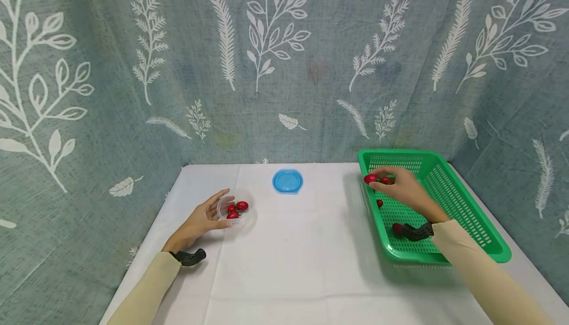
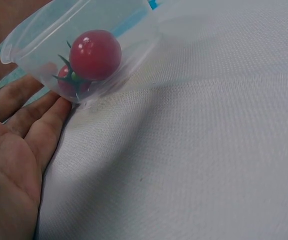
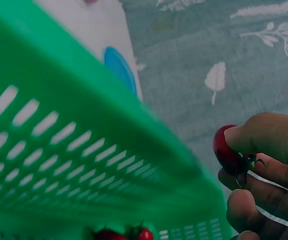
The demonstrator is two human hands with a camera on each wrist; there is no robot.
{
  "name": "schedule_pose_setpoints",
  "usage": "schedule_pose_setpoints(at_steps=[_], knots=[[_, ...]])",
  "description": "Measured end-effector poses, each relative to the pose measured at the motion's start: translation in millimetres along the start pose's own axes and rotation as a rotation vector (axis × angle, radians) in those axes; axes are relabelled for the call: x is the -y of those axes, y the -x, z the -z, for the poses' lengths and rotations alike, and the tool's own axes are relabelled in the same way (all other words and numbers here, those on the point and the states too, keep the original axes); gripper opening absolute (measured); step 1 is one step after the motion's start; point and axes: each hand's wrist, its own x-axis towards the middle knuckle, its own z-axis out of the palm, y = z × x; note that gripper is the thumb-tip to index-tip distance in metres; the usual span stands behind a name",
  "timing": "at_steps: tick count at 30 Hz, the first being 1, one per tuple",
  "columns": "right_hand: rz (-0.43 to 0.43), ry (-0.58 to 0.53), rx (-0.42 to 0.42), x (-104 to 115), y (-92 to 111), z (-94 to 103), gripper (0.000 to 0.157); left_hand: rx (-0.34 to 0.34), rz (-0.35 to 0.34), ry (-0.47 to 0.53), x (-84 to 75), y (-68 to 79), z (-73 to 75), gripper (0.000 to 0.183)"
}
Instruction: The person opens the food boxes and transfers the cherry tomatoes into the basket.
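Observation:
A small clear plastic tub (image 1: 250, 213) stands on the white cloth at the left, with a few red cherry tomatoes (image 1: 242, 206) inside. My left hand (image 1: 200, 221) curves round its left side, thumb on the near side and fingers behind. In the left wrist view, fingertips lie against the tub (image 2: 126, 35) near its base, and green stems show on the tomatoes. Over the left rim of a green basket (image 1: 471, 211), my right hand (image 1: 404, 189) pinches a cherry tomato (image 3: 227, 151) between thumb and fingers, its green stem toward the palm.
Several more red tomatoes (image 1: 380, 203) lie in the perforated basket, partly hidden by the right hand and wrist. A blue plastic lid (image 1: 287, 181) lies at the back middle of the white-covered table (image 1: 284, 261). Grey-green leaf-patterned curtains (image 1: 311, 68) enclose the back and sides.

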Motion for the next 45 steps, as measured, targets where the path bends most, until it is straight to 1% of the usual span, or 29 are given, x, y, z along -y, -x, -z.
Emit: schedule_pose_setpoints(at_steps=[8,16,20,24,28,31,38,45], knots=[[-0.035,0.041,-0.003,-24,17,13.0,0.042,-0.002,-0.014,-0.008,0.6,-0.7,1.0,0.101],[-0.091,0.045,0.019,-41,27,25.1,0.041,0.002,-0.014,-0.008,1.2,-0.5,0.2,0.100],[-0.127,0.042,0.045,-48,31,28.6,0.045,0.008,-0.020,0.000,0.2,-0.4,0.5,0.100],[-0.146,0.034,0.062,-51,34,31.3,0.047,0.018,-0.036,0.014,-0.8,-1.5,1.1,0.100],[-0.160,0.034,0.077,-55,35,32.2,0.050,0.016,-0.033,0.014,-0.1,-1.6,1.0,0.100],[-0.163,0.044,0.078,-56,34,32.0,0.049,0.009,-0.021,0.015,0.9,-0.7,0.8,0.100],[-0.149,0.069,0.052,-53,34,32.7,0.047,0.027,-0.036,0.050,2.6,-0.7,0.8,0.099],[-0.133,0.072,0.023,-36,29,32.4,0.048,0.027,-0.015,0.045,0.7,-1.2,1.7,0.100]])
